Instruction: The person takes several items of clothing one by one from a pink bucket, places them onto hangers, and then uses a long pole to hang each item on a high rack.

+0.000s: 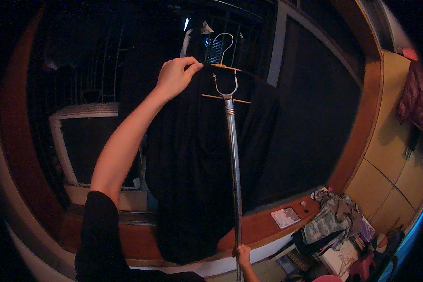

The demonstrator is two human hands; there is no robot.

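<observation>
A black garment [197, 158] hangs in front of the window on a hanger with a metal hook [231, 42]. My left hand [178, 75], raised, pinches the garment's dark cloth at the shoulder, left of the hook. Low in the view, my right hand [244, 254] is closed around a metal pole [234, 158]. The pole stands nearly upright in front of the garment. Its U-shaped fork [226, 92] is just below the hanger's top, with the hanger's lower bar close behind the fork's base. Whether the fork touches the hanger, I cannot tell.
Behind the garment are window bars [107, 67] and a dark sliding panel [313, 105]. A booklet [285, 217] lies on the reddish wooden sill [257, 225]. Camouflage-patterned cloth [329, 222], books and a red stool [363, 269] crowd the lower right. A dark red cloth [414, 93] hangs at the right.
</observation>
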